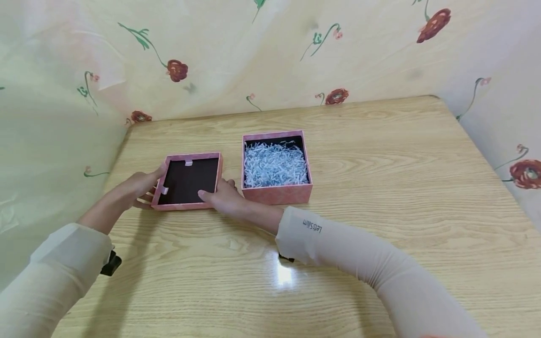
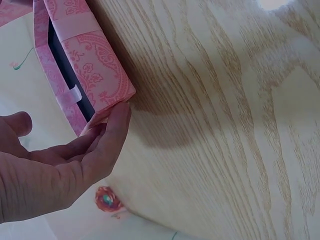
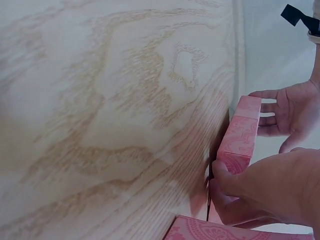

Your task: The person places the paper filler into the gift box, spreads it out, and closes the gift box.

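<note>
A shallow pink box lid [image 1: 190, 183] lies inside-up at the left of the table, with a black inner face and small pale tabs. My left hand [image 1: 141, 185] is at its left side; in the left wrist view, nearly straight fingertips touch the corner of the patterned lid [image 2: 95, 65] while the thumb stands apart. At the lid's right side, my right hand [image 1: 226, 198] pinches the wall, thumb over the inside and fingers outside. Beside that hand is a deeper pink box [image 1: 276, 195], holding pale blue shredded paper [image 1: 274, 165].
The wood-grain table [image 1: 401, 188] meets a flower-printed cloth [image 1: 236, 56] at its back and sides. A bright light reflection [image 1: 284, 274] shows on the tabletop near the right forearm. Dark strap pieces [image 1: 112, 264] hang at the left wrist.
</note>
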{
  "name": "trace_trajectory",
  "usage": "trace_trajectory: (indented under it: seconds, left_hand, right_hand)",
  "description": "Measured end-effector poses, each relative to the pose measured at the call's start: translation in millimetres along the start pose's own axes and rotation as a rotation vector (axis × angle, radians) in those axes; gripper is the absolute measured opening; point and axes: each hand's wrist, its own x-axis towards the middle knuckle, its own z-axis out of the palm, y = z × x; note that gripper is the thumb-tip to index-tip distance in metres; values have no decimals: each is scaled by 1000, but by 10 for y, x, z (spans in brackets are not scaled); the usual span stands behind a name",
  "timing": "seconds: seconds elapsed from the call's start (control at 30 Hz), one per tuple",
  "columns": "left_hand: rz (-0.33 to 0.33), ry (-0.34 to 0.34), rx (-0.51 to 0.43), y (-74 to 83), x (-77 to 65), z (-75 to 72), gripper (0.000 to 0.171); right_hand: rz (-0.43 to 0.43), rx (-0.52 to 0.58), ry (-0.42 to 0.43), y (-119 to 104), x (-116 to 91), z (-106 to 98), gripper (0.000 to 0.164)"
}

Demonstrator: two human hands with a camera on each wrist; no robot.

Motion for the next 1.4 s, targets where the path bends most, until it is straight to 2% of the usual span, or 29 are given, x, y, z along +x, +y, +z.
trace_trajectory:
  seconds: [0.2, 0.4, 0.63, 0.93, 1.2, 1.4]
  left_hand:
    - [2, -5, -2, -21, -4, 10, 98]
    - [12, -4, -9, -22, -4, 18, 92]
    - [-1, -6, 16, -23, -7, 42, 98]
    - [34, 26, 22, 21, -71, 37, 105]
    - [93, 42, 26, 77, -160, -29, 102]
    - [116, 55, 4, 115, -238, -77, 102]
  right_hand:
    - [39, 104, -45, 22, 22, -2, 39]
    - [66, 143, -68, 14, 17, -6, 39]
    - [76, 186, -83, -8, 4, 0, 37]
    - [67, 137, -56, -65, -7, 3, 44]
    - [-15, 91, -39, -136, -17, -29, 55]
    - [-65, 79, -68, -195, -55, -63, 48]
